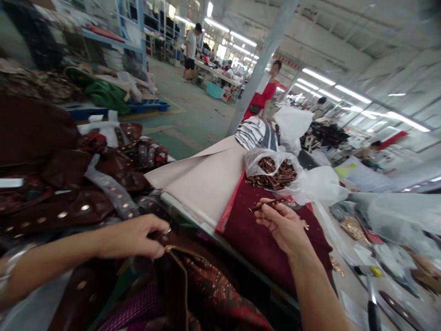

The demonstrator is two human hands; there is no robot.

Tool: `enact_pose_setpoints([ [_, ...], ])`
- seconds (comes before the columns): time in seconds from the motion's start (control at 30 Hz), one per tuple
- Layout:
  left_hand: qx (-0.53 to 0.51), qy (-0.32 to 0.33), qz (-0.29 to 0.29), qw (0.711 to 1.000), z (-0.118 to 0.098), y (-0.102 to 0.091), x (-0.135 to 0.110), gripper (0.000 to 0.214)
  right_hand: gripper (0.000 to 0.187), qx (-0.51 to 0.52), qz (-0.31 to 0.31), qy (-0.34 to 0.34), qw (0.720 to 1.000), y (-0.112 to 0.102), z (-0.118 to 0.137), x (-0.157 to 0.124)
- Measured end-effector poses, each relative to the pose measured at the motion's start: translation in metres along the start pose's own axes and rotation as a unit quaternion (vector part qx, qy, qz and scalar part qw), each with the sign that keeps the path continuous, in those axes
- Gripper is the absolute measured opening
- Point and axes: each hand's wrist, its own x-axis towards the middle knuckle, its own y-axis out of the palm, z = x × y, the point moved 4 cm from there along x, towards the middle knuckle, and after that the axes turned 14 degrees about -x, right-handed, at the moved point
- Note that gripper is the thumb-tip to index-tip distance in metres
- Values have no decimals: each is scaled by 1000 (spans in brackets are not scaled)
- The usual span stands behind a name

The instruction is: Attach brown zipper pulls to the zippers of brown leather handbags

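Observation:
My left hand (pixel 144 236) pinches the edge of a dark brown leather bag (pixel 227 299) at the end of its brass zipper (pixel 184 266). A red-and-brown patterned part of the bag and some purple checked cloth show below. Over the maroon cloth (pixel 262 243), my right hand (pixel 280 223) is closed on a small brown leather strap (pixel 274 203) with metal bits on it. Just beyond that hand, an open clear plastic bag (pixel 299 172) holds many similar brown straps (pixel 272 172).
Brown studded leather pieces (pixel 79 207) are heaped on the left. Pale sheet material (pixel 203 179) lies beside the maroon cloth. At right are a hammer (pixel 372 294), gold-coloured hardware (pixel 354 230) and plastic bags. A grey post (pixel 265 59) and several people stand farther off.

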Motion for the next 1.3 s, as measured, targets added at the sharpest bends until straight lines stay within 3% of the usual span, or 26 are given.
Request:
enact_pose_setpoints([
  [0.1,-42,-9,32,999,-13,-3,3,24,23,40,68,-38,996,45,4,-34],
  [0.23,-86,-4,42,995,-14,-6,6,28,8,12,172,-103,980,94,9,-67],
  [0.43,-144,22,76,986,-15,-3,7,27,18,-125,210,-258,935,132,12,-80],
  [0.63,-177,37,84,980,-16,-5,10,27,20,-261,210,-370,867,138,12,-82],
  [0.73,-174,28,86,981,-16,-3,12,28,23,-322,245,-416,814,138,17,-87],
  [0.83,-157,18,92,983,-16,1,13,26,29,-378,274,-437,769,136,22,-90],
  [0.9,-150,14,94,984,-16,3,14,25,30,-401,288,-435,753,134,24,-91],
  [1.1,-154,12,96,983,-16,9,18,24,23,-426,297,-429,740,129,20,-93],
  [1.3,-179,1,59,982,-13,10,22,25,21,-405,281,-415,765,124,18,-92],
])
